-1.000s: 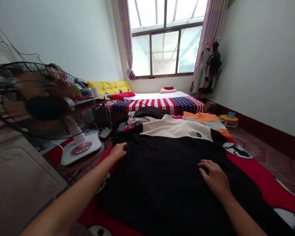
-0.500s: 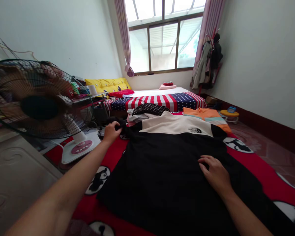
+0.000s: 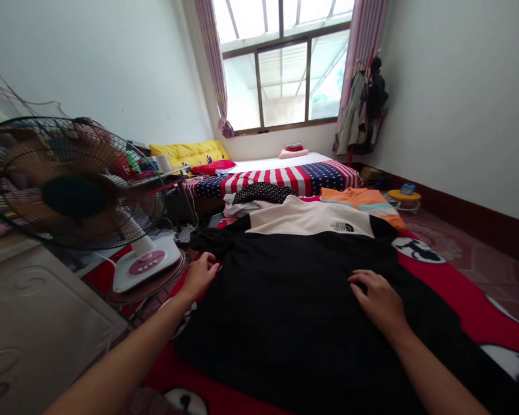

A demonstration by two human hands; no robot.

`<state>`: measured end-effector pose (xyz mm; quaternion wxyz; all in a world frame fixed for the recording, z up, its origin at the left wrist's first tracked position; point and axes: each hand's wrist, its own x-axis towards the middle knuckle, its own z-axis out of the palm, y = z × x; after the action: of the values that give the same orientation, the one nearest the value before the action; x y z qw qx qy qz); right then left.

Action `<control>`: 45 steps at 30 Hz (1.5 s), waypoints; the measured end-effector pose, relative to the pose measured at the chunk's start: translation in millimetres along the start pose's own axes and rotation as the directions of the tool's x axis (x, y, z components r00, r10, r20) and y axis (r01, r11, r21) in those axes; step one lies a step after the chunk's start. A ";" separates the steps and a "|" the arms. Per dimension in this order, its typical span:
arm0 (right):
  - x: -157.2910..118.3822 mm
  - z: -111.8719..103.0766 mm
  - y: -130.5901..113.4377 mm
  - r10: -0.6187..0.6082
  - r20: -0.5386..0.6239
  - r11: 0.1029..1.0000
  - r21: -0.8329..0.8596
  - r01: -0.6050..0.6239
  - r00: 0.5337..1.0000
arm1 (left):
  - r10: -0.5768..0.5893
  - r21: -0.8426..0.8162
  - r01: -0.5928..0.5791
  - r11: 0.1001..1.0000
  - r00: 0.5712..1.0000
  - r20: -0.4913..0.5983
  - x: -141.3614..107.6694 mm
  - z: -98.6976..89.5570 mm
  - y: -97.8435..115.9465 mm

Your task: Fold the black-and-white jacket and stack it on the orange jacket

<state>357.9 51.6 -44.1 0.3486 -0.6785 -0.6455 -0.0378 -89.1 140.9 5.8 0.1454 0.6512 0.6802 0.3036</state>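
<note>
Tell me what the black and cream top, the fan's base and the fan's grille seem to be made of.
Black and cream top: soft matte fabric, perhaps cotton or fleece; it creases without shine.
Fan's base: probably smooth plastic, going by its even white surface.
Fan's grille: likely coated metal, from its thin, dark wires.

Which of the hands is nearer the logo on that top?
Right. The right hand is over the black fabric, below the logo in view; the left hand is farther, by the fabric's left edge.
</note>
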 end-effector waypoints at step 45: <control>-2.2 -6.8 -8.7 0.038 0.041 0.999 0.037 -0.040 0.998 | 0.535 -0.031 -0.563 0.826 0.764 0.361 -10.5 139.0 161.7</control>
<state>352.4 45.5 -36.4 0.3492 -0.6848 -0.6396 -0.0051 123.5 156.5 -6.3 0.1442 0.8705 0.4334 0.1834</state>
